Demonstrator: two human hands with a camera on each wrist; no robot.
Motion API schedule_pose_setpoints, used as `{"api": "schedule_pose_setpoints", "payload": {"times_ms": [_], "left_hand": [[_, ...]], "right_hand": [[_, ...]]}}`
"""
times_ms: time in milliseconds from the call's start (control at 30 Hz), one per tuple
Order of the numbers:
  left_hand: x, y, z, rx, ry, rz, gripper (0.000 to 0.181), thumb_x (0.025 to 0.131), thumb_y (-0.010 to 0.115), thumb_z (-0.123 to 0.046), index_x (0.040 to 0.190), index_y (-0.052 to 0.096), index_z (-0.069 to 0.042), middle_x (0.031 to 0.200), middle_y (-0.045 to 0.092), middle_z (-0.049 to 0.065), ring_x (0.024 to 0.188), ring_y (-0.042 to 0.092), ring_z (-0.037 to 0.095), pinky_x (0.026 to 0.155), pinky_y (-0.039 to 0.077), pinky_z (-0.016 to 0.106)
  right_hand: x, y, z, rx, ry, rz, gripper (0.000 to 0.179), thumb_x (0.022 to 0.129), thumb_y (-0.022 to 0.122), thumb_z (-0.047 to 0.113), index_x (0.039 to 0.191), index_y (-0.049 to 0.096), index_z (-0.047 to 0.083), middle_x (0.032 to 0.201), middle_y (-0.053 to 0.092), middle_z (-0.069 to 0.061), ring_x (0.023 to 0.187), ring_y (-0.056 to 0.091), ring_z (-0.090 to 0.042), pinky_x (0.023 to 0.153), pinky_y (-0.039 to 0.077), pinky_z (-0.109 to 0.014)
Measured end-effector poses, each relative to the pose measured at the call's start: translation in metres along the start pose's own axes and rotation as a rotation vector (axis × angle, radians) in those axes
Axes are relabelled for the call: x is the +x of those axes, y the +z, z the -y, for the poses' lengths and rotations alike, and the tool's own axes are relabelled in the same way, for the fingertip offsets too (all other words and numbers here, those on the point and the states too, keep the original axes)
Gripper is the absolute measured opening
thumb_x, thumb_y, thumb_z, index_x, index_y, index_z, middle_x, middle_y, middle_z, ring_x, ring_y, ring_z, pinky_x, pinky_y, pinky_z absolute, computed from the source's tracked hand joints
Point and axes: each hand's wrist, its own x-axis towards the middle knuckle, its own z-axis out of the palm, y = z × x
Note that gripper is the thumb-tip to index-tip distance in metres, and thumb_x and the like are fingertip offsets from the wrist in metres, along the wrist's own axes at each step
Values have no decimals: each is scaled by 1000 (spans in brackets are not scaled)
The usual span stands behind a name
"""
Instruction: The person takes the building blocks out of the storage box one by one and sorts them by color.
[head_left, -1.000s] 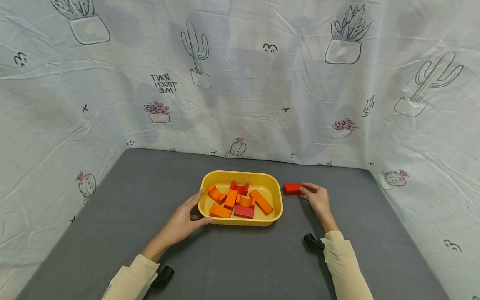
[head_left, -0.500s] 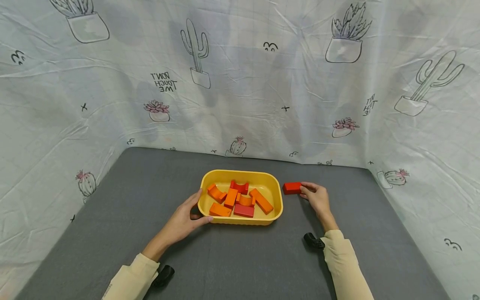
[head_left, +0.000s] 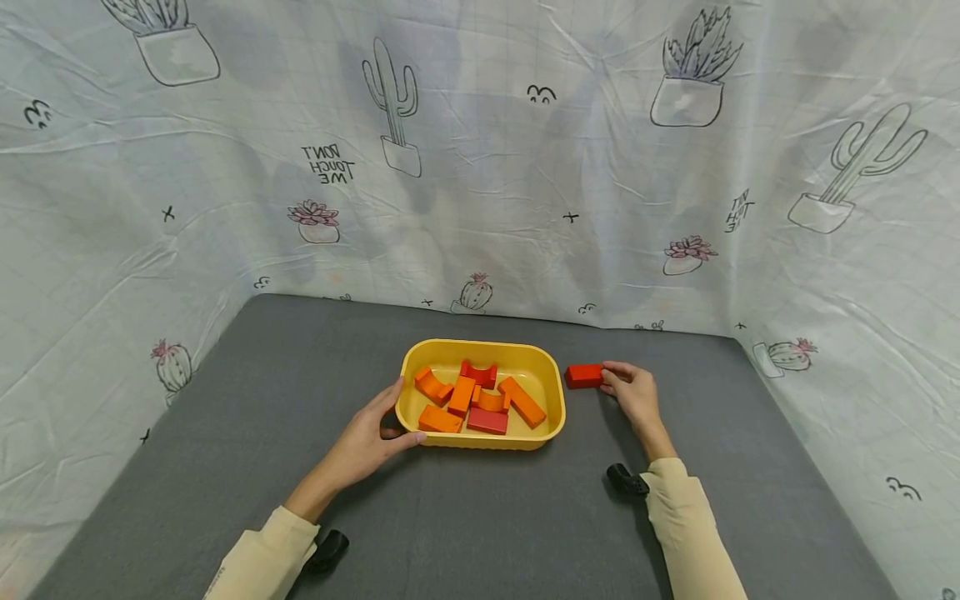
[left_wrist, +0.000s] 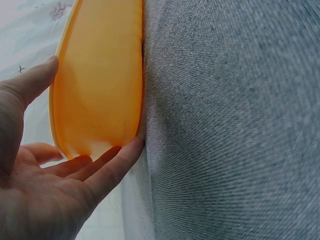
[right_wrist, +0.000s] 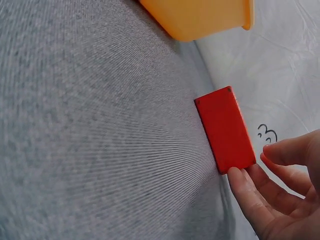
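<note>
A yellow plastic tub [head_left: 480,444] stands mid-table, holding several orange and red toy blocks. My left hand [head_left: 366,440] grips its left end, thumb on the near rim and fingers against the end wall. In the left wrist view the tub's plain side [left_wrist: 100,70] shows between thumb and fingers. Right of the tub a red rectangular block [head_left: 583,377] lies on the grey cloth. My right hand [head_left: 634,402] is at the block's right end. In the right wrist view the fingertips [right_wrist: 239,176] touch the end face of the block, and the thumb sits just off its corner.
Inside the tub are a red arched block [head_left: 480,377], an orange arched block [head_left: 491,402] and a long orange block [head_left: 522,403]. A white cloth with cactus drawings [head_left: 480,167] hangs around the back and sides of the grey table [head_left: 465,525].
</note>
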Motion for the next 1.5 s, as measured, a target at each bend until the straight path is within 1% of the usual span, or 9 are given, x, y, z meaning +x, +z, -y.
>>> {"api": "schedule_pose_setpoints", "payload": {"times_ms": [167, 267, 333, 500, 633, 833, 1067, 1333, 1500], "left_hand": [[0, 0, 1, 1, 8, -6, 94, 86, 77, -28, 155, 20, 0, 157, 26, 21, 134, 40, 38, 86, 56, 35], [-1, 0, 1, 5, 10, -12, 94, 85, 78, -28, 155, 20, 0, 157, 26, 21, 134, 41, 37, 86, 56, 35], [-1, 0, 1, 7, 10, -12, 95, 85, 78, -27, 155, 20, 0, 157, 26, 21, 133, 42, 37, 86, 56, 36], [-1, -1, 0, 1, -7, -7, 95, 85, 79, -26, 155, 20, -1, 158, 26, 20, 133, 43, 36, 86, 56, 35], [-1, -1, 0, -5, -8, -3, 95, 85, 79, -26, 155, 20, -1, 158, 25, 19, 134, 42, 36, 87, 56, 35], [-2, 0, 1, -2, 1, -7, 95, 86, 78, -28, 155, 20, 0, 158, 25, 21, 134, 40, 38, 87, 56, 37], [-2, 0, 1, 0, -8, -4, 96, 85, 78, -30, 156, 19, -2, 158, 24, 18, 135, 40, 35, 87, 56, 36], [0, 1, 2, 0, -6, -4, 94, 87, 76, -30, 155, 20, -1, 158, 24, 21, 135, 40, 37, 87, 56, 37], [0, 0, 2, 3, -7, -6, 94, 86, 77, -31, 156, 20, -2, 158, 25, 20, 135, 40, 37, 88, 56, 36]], "right_hand": [[-4, 1, 7, -79, -36, -9, 30, 98, 59, 6, 124, 63, -8, 124, 61, -27, 97, 68, -31, 79, 58, -30], [-6, 2, 13, -131, -59, -13, 30, 98, 59, 8, 124, 64, -6, 123, 62, -26, 97, 67, -36, 79, 59, -34], [-7, 3, 17, -155, -67, -16, 31, 99, 59, 10, 125, 64, -5, 123, 63, -25, 96, 68, -36, 80, 58, -36], [-8, 7, 24, -168, -84, -4, 31, 99, 60, 12, 125, 64, -4, 120, 65, -23, 96, 68, -34, 82, 58, -39], [-12, 13, 32, -184, -129, 19, 31, 98, 61, 13, 125, 64, -2, 120, 65, -21, 95, 68, -33, 82, 58, -42], [-17, 23, 47, -225, -209, 43, 30, 97, 63, 13, 123, 66, 0, 118, 67, -18, 99, 67, -30, 80, 58, -35], [-23, 29, 60, -262, -269, 63, 29, 97, 64, 13, 124, 66, 2, 117, 68, -16, 104, 65, -29, 86, 55, -44], [-29, 34, 70, -311, -346, 85, 30, 96, 66, 13, 124, 66, 4, 121, 67, -15, 108, 63, -31, 88, 55, -46], [-31, 40, 75, -318, -377, 143, 33, 94, 68, 14, 126, 65, 4, 122, 65, -17, 102, 66, -31, 82, 58, -43]]}}
